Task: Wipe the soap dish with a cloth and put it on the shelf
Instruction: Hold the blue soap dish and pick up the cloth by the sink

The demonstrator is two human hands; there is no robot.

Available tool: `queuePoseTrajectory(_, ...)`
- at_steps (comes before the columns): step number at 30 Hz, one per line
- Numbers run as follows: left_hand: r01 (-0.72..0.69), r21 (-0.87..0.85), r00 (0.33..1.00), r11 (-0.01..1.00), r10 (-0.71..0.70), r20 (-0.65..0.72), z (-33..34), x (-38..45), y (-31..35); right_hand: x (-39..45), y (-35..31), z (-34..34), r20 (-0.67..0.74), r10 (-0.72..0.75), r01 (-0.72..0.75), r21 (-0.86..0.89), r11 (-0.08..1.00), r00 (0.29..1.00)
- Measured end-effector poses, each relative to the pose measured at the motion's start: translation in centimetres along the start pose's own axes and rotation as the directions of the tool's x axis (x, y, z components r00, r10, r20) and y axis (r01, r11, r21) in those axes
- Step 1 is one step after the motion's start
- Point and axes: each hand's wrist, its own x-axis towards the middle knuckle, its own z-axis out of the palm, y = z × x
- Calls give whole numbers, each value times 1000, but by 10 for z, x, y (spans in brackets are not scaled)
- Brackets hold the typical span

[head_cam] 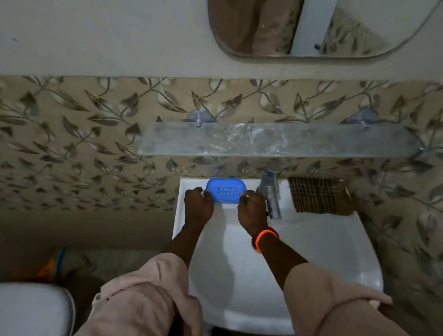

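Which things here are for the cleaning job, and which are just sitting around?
For the job: blue soap dish, held by left hand and right hand; brown cloth; glass shelf.
Just there: tap, mirror, sink, orange wristband.

White sink against the leaf-patterned wall. On its back ledge, left of the tap: blue soap dish, lying flat. Right back corner: dark checked cloth, folded, resting on the rim. Above, a glass shelf on two metal brackets, surface smeared.
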Motion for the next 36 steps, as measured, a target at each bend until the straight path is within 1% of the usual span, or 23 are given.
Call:
queuePoseTrajectory(1,5,-34,1000,999,-5,-2,2,5,-2,4,0,3,-8,46,-46,25,999,999)
queuePoseTrajectory(2,36,-34,999,999,-36,6,2,8,0,6,-1,3,-14,93,-93,37,995,996)
queuePoseTrajectory(4,92,-17,994,996,-90,69,1,9,9,9,-7,5,0,154,-154,75,985,988)
queuePoseTrajectory(7,126,-60,991,990,-123,52,0,14,16,13,-10,6,34,175,-178,133,975,984)
queuePoseTrajectory(11,219,-153,975,964,-213,58,-5,16,24,17,-10,8,41,222,-225,247,943,974)
queuePoseTrajectory(13,256,-172,966,951,-247,77,-7,17,28,19,-14,8,67,269,-276,284,918,961)
queuePoseTrajectory(15,282,-166,958,945,-270,96,-8,15,32,19,-20,6,91,309,-323,282,904,947)
queuePoseTrajectory(16,274,-156,960,949,-262,95,-7,14,31,19,-21,6,71,302,-310,259,915,951)
queuePoseTrajectory(18,236,-141,972,962,-230,53,-6,13,29,18,-22,6,23,242,-242,195,951,970)
queuePoseTrajectory(21,249,-144,967,958,-253,-10,-9,15,23,11,-27,1,16,136,-136,191,972,991)
queuePoseTrajectory(24,218,-274,966,937,-246,-74,-29,-1,35,-9,-38,-12,27,75,-80,252,964,997)
queuePoseTrajectory(26,207,-389,957,898,-268,-111,-43,-24,43,-30,-41,-19,16,55,-57,326,944,998)
queuePoseTrajectory(28,199,-523,953,829,-289,-95,-51,-49,43,-53,-40,-29,26,107,-108,407,907,994)
queuePoseTrajectory(29,203,-586,957,784,-287,-53,-53,-63,42,-66,-38,-37,53,157,-164,458,874,986)
queuePoseTrajectory(31,235,-708,961,666,-271,64,-54,-90,38,-90,-31,-59,152,249,-290,584,758,957)
queuePoseTrajectory(34,365,-839,920,404,-292,260,-53,-121,44,-121,-16,-93,332,303,-449,679,581,894)
queuePoseTrajectory(36,484,-855,858,188,-294,421,-47,-138,54,-137,-7,-108,424,321,-531,705,470,847)
